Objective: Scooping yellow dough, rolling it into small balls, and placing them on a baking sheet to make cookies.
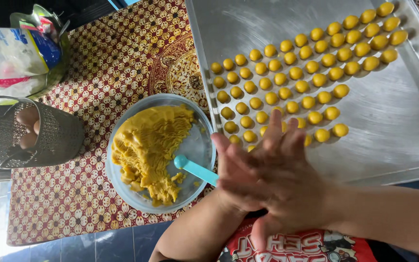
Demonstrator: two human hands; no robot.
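My right hand [289, 182] lies flat on top of my left hand [228, 154], palm to palm, fingers stretched out over the near edge of a metal baking tray [389, 126]. Whatever is between the palms is hidden. Several small yellow dough balls [297, 73] sit in diagonal rows on the tray, the nearest ones just beyond my fingertips. To the left stands a clear bowl [122, 121] of yellow dough [146, 145]. A teal spoon [195, 169] rests in the bowl, its handle running under my left hand.
A patterned red and gold cloth [112, 58] covers the table. At the left edge stands a grey perforated basket [54, 138] holding eggs [27, 116]. Behind it lies a white and blue bag [10, 51]. Blue floor tiles show below the table's near edge.
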